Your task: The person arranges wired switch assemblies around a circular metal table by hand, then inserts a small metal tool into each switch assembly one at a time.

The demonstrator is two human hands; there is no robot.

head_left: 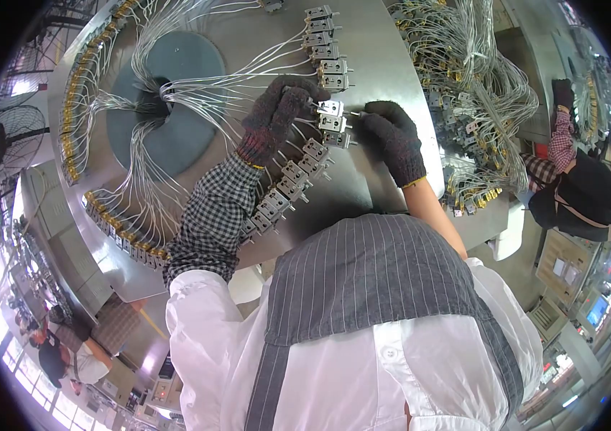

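Observation:
My left hand (276, 118), in a dark knit glove, is closed at the left side of a small metal block (331, 108) with a thin shaft; its fingertips partly hide the wires there. My right hand (394, 140), also gloved, has its thumb and fingers drawn together by the shaft's right end. Whatever sits between those fingers is hidden. Similar metal blocks (293, 179) with pale wires curve in a row above and below this one. The wires (197, 92) run to the middle of a round grey disc (122, 129).
The metal table (384, 43) carries more wired parts with yellowish ends (75, 108) along its left rim. At right lies a large heap of wired parts (463, 93). A person (585, 190) works beyond it. A fan (3, 140) stands at far left.

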